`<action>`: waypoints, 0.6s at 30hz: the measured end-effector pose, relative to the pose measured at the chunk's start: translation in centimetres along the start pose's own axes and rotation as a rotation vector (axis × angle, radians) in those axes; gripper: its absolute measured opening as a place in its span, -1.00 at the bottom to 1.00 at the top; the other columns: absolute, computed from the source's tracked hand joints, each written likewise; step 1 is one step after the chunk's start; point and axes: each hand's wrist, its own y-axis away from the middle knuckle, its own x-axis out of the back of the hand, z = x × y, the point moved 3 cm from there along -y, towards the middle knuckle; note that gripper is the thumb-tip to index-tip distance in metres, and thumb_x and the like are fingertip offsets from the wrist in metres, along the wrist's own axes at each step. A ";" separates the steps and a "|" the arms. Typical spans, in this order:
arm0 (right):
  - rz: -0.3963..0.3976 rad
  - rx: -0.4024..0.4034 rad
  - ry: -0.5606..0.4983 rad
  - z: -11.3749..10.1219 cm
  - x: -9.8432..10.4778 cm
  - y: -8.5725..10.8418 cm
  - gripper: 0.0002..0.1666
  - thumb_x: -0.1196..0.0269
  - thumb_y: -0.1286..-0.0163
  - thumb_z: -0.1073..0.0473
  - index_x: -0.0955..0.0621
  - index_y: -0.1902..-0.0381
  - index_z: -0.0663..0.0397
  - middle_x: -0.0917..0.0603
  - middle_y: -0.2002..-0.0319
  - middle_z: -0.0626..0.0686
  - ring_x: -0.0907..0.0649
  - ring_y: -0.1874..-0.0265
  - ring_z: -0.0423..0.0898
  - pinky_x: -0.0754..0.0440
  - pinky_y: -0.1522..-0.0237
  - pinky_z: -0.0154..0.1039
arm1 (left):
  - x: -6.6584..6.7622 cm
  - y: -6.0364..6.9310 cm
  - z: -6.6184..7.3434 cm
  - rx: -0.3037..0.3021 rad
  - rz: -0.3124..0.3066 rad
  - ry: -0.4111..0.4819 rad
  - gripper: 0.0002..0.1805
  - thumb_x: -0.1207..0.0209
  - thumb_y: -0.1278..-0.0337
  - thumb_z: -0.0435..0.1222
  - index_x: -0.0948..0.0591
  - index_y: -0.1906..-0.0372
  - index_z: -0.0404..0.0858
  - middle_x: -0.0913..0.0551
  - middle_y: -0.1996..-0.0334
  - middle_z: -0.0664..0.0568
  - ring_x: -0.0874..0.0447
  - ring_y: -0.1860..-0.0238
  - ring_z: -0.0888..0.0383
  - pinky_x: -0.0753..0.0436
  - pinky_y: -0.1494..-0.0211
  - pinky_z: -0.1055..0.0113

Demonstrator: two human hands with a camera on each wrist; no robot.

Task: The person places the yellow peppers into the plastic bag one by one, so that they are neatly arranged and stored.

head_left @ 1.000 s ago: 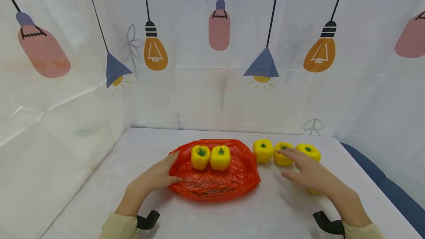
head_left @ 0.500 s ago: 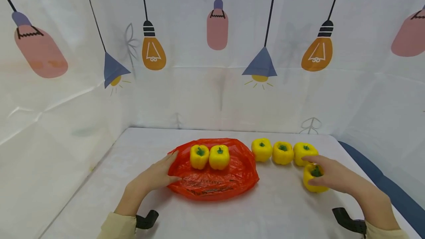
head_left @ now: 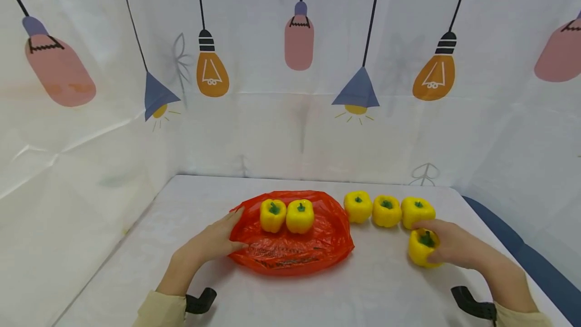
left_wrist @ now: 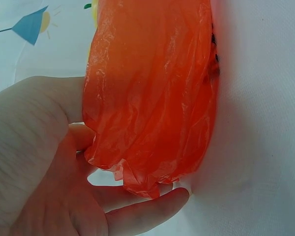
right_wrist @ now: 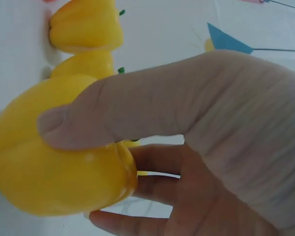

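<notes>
In the head view my right hand [head_left: 463, 246] grips a yellow bell pepper [head_left: 420, 249] with a green stem, at the right of the table. The right wrist view shows the thumb [right_wrist: 78, 125] pressed on that pepper's side, with the other fingers [right_wrist: 132, 223] behind it. My left hand [head_left: 206, 241] holds the left end of a red plastic bag [head_left: 290, 254]; part of its thumb is hidden by the film in the left wrist view. Two yellow bell peppers [head_left: 273, 216] sit side by side on the bag.
Three more yellow bell peppers [head_left: 386, 212] stand in a row right of the bag, just behind the held one. The white table [head_left: 363, 296] ends at the back against a white sheet [head_left: 263, 130] printed with lamps. Something dark blue [head_left: 513, 236] lies beyond the right edge.
My right hand has moved right and toward me, from over the pepper row to the nearest pepper, and now grips it. The left hand and bag have stayed put.
</notes>
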 end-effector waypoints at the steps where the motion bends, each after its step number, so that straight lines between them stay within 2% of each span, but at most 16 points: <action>1: 0.005 0.012 -0.003 -0.3 -0.1 0.0 -0.16 -0.54 0.10 0.16 -0.55 -0.22 0.13 -0.60 -0.18 0.27 -0.55 0.00 0.14 -0.54 -0.08 0.36 | 0.0 0.0 0.0 0.002 -0.001 0.003 0.02 -0.35 -0.14 -0.05 -0.06 -0.59 -0.18 -0.13 -0.56 -0.18 -0.16 -0.53 -0.24 -0.26 -0.47 -0.28; 8: 0.067 0.099 -0.022 -2.8 -0.3 -0.6 -0.18 -0.53 0.05 0.10 -0.55 -0.24 0.04 -0.58 -0.22 0.20 -0.54 -0.04 0.11 -0.56 -0.09 0.34 | -0.1 0.0 0.0 0.006 -0.006 0.009 0.02 -0.35 -0.13 -0.05 -0.06 -0.59 -0.18 -0.14 -0.56 -0.17 -0.17 -0.53 -0.24 -0.28 -0.45 -0.30; 15: 0.127 0.150 -0.080 -5.4 0.0 -1.3 -0.19 -0.52 0.02 0.07 -0.53 -0.25 -0.03 -0.58 -0.15 0.11 -0.49 0.01 0.04 -0.64 0.01 0.07 | -0.2 0.0 -0.1 0.003 -0.003 0.011 0.02 -0.35 -0.14 -0.05 -0.05 -0.59 -0.16 -0.14 -0.56 -0.16 -0.17 -0.52 -0.25 -0.28 -0.45 -0.31; 18: 0.165 0.184 -0.107 -6.4 0.2 -1.6 -0.21 -0.50 -0.01 0.09 -0.53 -0.26 -0.07 -0.56 -0.20 0.13 -0.50 -0.04 0.06 -0.66 -0.01 0.10 | -0.1 0.0 -0.1 0.001 0.000 0.009 0.02 -0.34 -0.14 -0.05 -0.05 -0.59 -0.15 -0.14 -0.57 -0.16 -0.18 -0.52 -0.25 -0.28 -0.45 -0.31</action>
